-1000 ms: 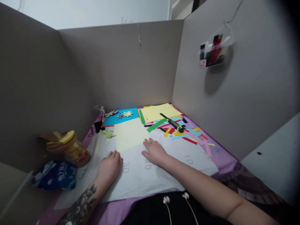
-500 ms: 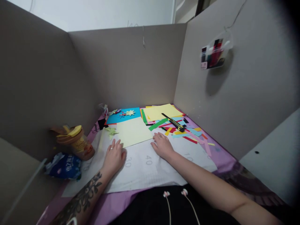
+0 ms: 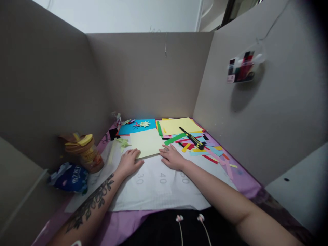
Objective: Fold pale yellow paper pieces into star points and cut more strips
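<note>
A pale yellow sheet of paper (image 3: 146, 142) lies on a white sheet printed with numbers (image 3: 151, 196). My left hand (image 3: 130, 162) rests at the paper's near left corner, fingers stretched over its edge and thumb apart. At the near right corner lies my right hand (image 3: 172, 157), its fingers spread and fingertips touching the paper's edge. Light green folded paper (image 3: 123, 141) sits just beyond my left hand. To the right of the paper, a black and yellow box cutter (image 3: 192, 138) lies on coloured paper strips (image 3: 214, 157).
Behind the paper is a blue sheet (image 3: 125, 128) with paper stars (image 3: 145, 124). More yellow sheets (image 3: 179, 125) are stacked at the back right. A brown cup with yellow lid (image 3: 88, 155) and a blue packet (image 3: 70, 179) stand left. Grey panels surround the table; a clear container (image 3: 244, 66) hangs right.
My left hand has moved right and slightly up onto the paper's near left corner. My right hand has shifted slightly left onto the edge. The whole view has shifted a little.
</note>
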{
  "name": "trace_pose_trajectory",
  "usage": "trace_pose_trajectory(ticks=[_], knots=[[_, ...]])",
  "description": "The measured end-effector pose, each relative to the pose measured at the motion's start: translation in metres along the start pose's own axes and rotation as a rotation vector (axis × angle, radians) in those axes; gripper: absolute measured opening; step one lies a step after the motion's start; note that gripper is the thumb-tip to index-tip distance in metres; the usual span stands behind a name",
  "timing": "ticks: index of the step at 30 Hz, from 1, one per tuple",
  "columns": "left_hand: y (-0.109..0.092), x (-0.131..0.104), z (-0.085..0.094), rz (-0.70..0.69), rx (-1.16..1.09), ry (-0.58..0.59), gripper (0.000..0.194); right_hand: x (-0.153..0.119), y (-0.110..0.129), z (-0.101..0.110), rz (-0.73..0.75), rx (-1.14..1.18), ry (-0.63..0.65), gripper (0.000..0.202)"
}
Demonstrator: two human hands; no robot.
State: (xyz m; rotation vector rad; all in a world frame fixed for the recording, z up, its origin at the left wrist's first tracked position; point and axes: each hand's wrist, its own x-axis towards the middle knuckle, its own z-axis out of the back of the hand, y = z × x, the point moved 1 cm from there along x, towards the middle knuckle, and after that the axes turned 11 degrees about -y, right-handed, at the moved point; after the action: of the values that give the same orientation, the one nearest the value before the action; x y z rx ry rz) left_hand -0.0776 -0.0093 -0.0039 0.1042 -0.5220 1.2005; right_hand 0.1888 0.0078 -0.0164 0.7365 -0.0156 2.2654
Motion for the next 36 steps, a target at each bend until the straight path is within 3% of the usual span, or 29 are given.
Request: trace_pose_trajectory(ticks=[5,9,12,14,17,18,20,23,25,28,32,35,36], knots=[[-0.004,0.006,-0.002,-0.105,-0.029,-0.009,0.032,-0.003,-0.003,-0.004,0.202,0.086,-0.189,0.022],[-0.005,0.002,0.000,-0.169,-0.056,0.001,0.031,-0.006,-0.006,-0.004,0.069,0.056,-0.284,0.027],[-0.012,-0.005,0.009,-0.165,-0.088,-0.062,0.028,-0.005,-0.004,-0.003,0.002,-0.024,-0.218,0.029],[-0.021,-0.011,0.015,-0.050,-0.156,-0.234,0.025,-0.004,-0.001,-0.001,-0.077,-0.084,-0.184,0.029],[-0.042,-0.023,0.017,0.373,-0.412,-0.569,0.048,-0.005,0.009,0.006,-0.258,-0.179,-0.253,0.031],[-0.050,-0.026,0.015,0.523,-0.562,-0.565,0.059,-0.006,0.014,0.008,-0.284,-0.198,-0.279,0.031],[-0.067,-0.029,0.008,0.735,-0.909,-0.418,0.062,-0.009,0.028,0.012,-0.232,-0.200,-0.301,0.032],[-0.084,-0.025,-0.001,0.768,-1.336,-0.224,0.048,-0.014,0.053,0.013,0.020,-0.120,-0.311,0.033],[-0.081,-0.018,-0.004,0.817,-1.436,-0.262,0.041,-0.016,0.065,0.012,0.207,-0.049,-0.288,0.032],[-0.061,-0.005,0.001,0.914,-1.321,-0.454,0.041,-0.017,0.069,0.008,0.327,0.048,-0.264,0.038],[-0.037,0.014,0.037,0.748,-1.043,-0.608,0.042,-0.015,0.058,0.007,0.208,0.112,-0.319,0.034],[-0.036,0.020,0.071,0.373,-0.640,-0.764,0.041,-0.014,0.053,0.008,0.167,0.132,-0.346,0.030],[-0.039,0.021,0.076,0.229,-0.499,-0.705,0.039,-0.014,0.053,0.009,0.171,0.138,-0.352,0.029]])
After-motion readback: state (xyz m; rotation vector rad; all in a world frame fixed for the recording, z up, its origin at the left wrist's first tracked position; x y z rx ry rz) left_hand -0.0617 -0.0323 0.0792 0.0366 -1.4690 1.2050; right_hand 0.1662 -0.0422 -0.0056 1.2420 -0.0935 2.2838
